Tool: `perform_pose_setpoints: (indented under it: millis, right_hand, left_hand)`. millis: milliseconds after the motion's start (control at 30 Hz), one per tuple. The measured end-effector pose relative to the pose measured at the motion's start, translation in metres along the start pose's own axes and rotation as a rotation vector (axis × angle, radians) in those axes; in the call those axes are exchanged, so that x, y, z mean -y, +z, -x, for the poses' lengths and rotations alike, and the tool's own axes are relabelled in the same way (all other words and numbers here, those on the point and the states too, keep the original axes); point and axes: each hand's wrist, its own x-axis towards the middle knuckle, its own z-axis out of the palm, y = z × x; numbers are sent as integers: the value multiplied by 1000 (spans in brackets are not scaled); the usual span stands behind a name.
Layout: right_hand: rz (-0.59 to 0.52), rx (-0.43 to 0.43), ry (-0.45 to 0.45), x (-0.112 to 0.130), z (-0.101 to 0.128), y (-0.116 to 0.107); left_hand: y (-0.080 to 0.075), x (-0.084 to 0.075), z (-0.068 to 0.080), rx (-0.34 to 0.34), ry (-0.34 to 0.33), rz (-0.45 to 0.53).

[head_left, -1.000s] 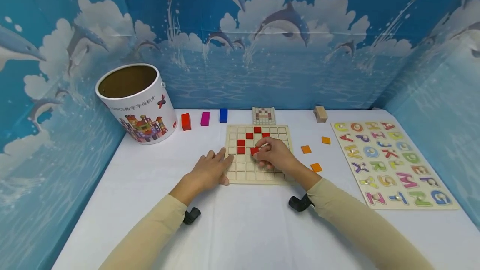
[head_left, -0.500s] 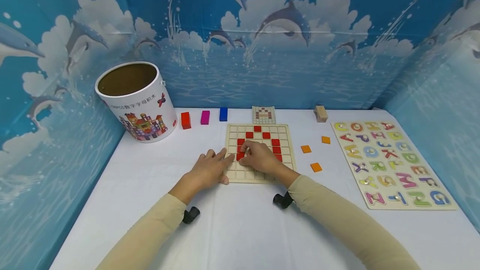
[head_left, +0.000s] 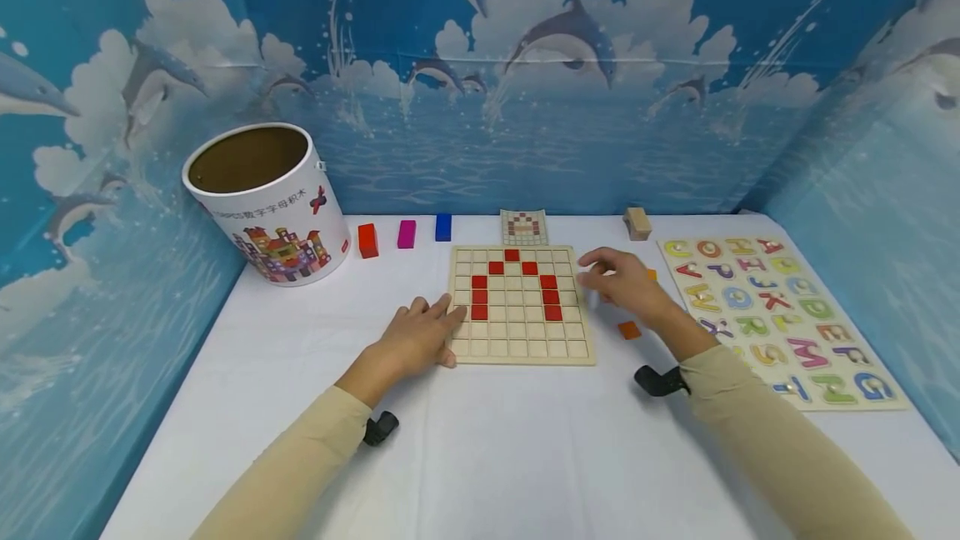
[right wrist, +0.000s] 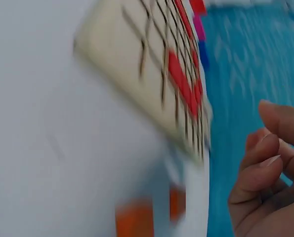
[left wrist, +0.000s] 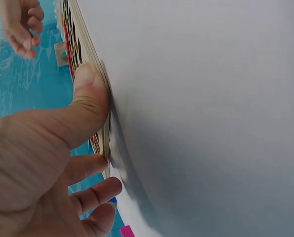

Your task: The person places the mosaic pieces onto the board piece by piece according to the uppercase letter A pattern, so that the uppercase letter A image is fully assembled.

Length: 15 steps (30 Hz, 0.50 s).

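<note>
A wooden grid board [head_left: 517,348] lies on the table with red square tiles [head_left: 551,297] set in an arch shape. My left hand [head_left: 416,340] rests at its left edge, fingers fairly straight; in the left wrist view the thumb [left wrist: 90,84] touches the board's side. My right hand [head_left: 618,277] is off the board's right edge, fingers loosely bent, thumb and index tips apart. An orange-red patch shows by its fingertips in the left wrist view; I cannot tell what it is. Nearby lie orange square tiles [head_left: 629,330], one partly behind the hand [head_left: 652,275].
A small pattern card [head_left: 524,227] sits behind the board. Red [head_left: 367,241], magenta [head_left: 407,234] and blue [head_left: 443,227] blocks stand left of it, beside a white bucket [head_left: 322,215]. A plain wooden block [head_left: 637,224] and an alphabet puzzle board [head_left: 813,401] are at right.
My right hand set a red tile in the left column, then let go and moved right, off the board toward the orange tiles. The left hand stays at the board's left edge.
</note>
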Motion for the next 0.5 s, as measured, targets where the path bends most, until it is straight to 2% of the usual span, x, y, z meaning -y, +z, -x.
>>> perform_pose_setpoints:
  millis: [100,200,267,500]
  right_hand:
    - [-30,-137,114,-25,3,-36]
    - [-23,-214,222,-44,5,-57]
    - [-1,-223,270,-52,5,-62]
    - [276,-181,325,-59,0,-61]
  left_hand:
    - [-3,1,0,4,-13,-2]
    - [-6,3,-1,9,-27,2]
    - [-6,3,-1,13,-30,8]
    - [-7,-2,-3,31,-21,12]
